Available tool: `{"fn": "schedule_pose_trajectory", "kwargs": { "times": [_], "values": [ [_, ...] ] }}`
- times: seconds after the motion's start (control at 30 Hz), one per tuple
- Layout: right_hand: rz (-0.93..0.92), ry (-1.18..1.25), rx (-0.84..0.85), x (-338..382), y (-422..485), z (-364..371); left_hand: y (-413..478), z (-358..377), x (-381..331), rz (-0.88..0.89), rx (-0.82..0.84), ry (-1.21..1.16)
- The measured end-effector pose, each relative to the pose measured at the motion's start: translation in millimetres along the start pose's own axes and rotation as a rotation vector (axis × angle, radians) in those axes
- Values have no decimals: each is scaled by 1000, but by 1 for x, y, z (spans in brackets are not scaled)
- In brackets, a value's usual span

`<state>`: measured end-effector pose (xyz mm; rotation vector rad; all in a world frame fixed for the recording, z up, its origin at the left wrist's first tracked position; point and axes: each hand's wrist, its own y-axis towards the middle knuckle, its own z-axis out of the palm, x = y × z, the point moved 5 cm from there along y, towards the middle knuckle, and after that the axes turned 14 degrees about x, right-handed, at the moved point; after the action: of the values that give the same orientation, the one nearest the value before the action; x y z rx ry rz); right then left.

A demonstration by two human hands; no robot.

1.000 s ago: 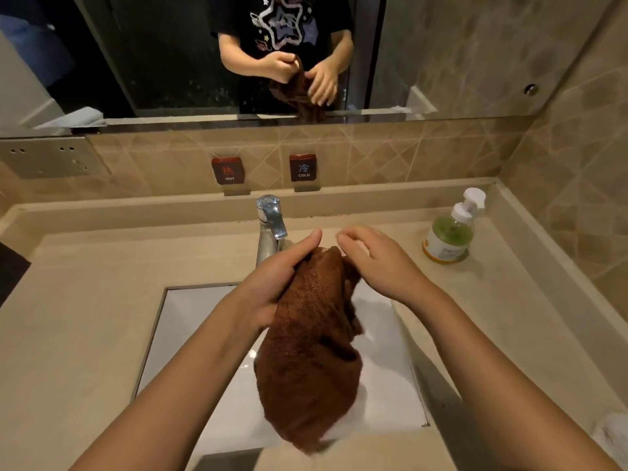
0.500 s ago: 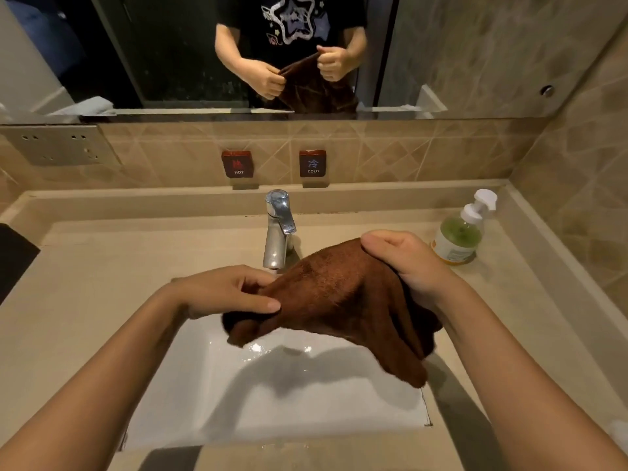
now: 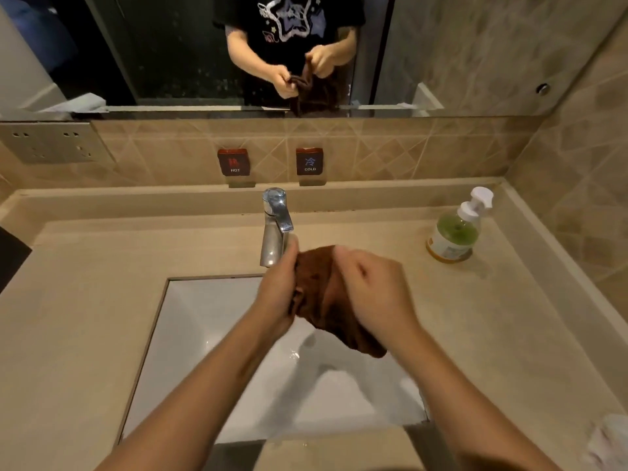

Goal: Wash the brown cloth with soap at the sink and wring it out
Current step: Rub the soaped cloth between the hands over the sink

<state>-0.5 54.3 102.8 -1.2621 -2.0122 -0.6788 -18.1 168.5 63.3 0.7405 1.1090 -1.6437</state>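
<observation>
- We're hovering over the white sink [image 3: 190,334], no water running from the tap [image 3: 276,226] that we can see.
- We're bunching the brown cloth [image 3: 323,300] up now; half a second ago we were holding it spread wide between us, so the rubbing or wringing seems to be starting.
- Left hand [image 3: 278,294] is clamping the cloth's left side, right hand [image 3: 370,294] is gripping over its right, the tail hanging down below.
- Soap bottle [image 3: 453,232] is standing untouched, far right.

Mirror [image 3: 176,45], socket plate [image 3: 51,142] (left).
</observation>
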Motion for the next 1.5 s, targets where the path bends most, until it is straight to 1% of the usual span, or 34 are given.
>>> {"fn": "schedule_pose_trajectory", "kwargs": {
  "times": [0.07,0.1,0.17,0.23,0.37,0.43,0.53,0.6,0.67,0.73,0.87,0.93,1.0,1.07,1.17,1.23,1.27,1.33,1.37,1.4,1.47,1.5],
  "values": [
    [19,-118,-61,15,3,15,-4,22,7,41,-58,120],
    [66,-117,-98,14,10,14,-6,28,8,51,-83,139],
    [143,-35,-157,7,21,7,-7,28,3,61,-146,214],
    [121,27,-177,5,22,10,-4,22,-8,53,-165,270],
    [-41,-2,-115,25,5,38,-1,11,-19,61,-194,10],
    [-22,17,-155,19,16,31,-2,16,-17,75,-181,32],
    [156,118,-209,-3,39,9,-5,25,-11,76,-149,99],
    [154,135,-170,-3,35,13,-5,27,-15,75,-138,74],
    [85,68,-108,10,20,25,-1,23,-17,81,-123,12],
    [62,50,-97,15,18,26,-1,23,-16,75,-120,-10],
    [179,169,-165,-6,46,-2,-9,32,-3,-4,-28,-43],
    [135,161,-130,-1,39,1,-7,30,-10,8,-30,-80],
    [51,57,-70,15,20,19,-2,20,-17,54,-84,-96],
    [21,0,-54,22,13,26,-1,18,-16,69,-108,-86],
    [89,68,-131,8,37,9,-7,27,-4,24,-42,-132],
    [78,107,-149,4,43,2,-8,29,-3,-9,19,-176],
    [31,78,-130,8,40,5,-6,23,-6,-13,-5,-183],
    [-103,-53,-83,22,20,22,0,7,-14,12,-144,-194],
    [-148,-97,-66,29,10,30,2,0,-17,23,-196,-192],
    [-164,-104,-70,31,5,33,3,-2,-16,10,-210,-188],
    [-115,-59,-115,22,14,28,2,2,-7,-86,-166,-200],
    [-60,-22,-134,15,23,22,0,6,-2,-123,-99,-221]
  ]
}}
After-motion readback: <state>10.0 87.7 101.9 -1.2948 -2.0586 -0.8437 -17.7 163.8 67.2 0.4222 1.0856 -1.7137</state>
